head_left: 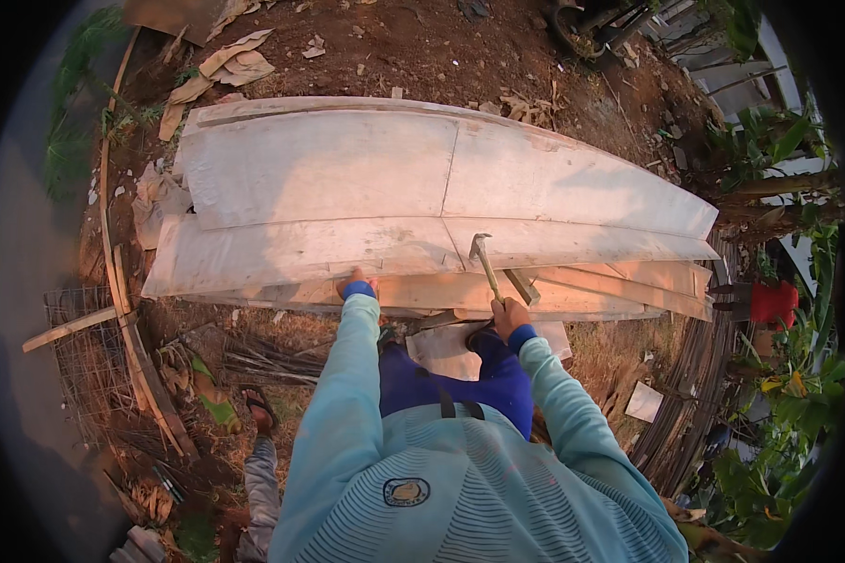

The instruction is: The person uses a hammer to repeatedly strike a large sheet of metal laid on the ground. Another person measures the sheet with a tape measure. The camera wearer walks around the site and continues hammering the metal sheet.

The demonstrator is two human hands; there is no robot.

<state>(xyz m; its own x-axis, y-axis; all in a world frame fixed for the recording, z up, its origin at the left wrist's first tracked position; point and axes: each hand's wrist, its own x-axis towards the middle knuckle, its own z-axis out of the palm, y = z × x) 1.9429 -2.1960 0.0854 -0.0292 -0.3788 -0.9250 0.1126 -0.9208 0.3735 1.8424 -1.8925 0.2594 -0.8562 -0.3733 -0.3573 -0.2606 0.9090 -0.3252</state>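
Note:
My right hand (511,315) is closed round the handle of a claw hammer (482,255), whose metal head is raised over the near edge of a pale board (310,246). My left hand (356,281) grips that same edge, its fingers partly hidden under the blue cuff and against the wood. The board lies in a stack of long pale panels (329,159) across the view. Beneath the near edge, more planks (610,291) and a short timber piece (522,285) show on the right.
Reddish soil with scraps lies beyond the stack. Long timber strips (127,347) and wire mesh (80,338) are at left. A person in red (773,305) is at right near plants. Another person's leg and sandalled foot (259,450) show at lower left. Bundled rods (671,413) lie lower right.

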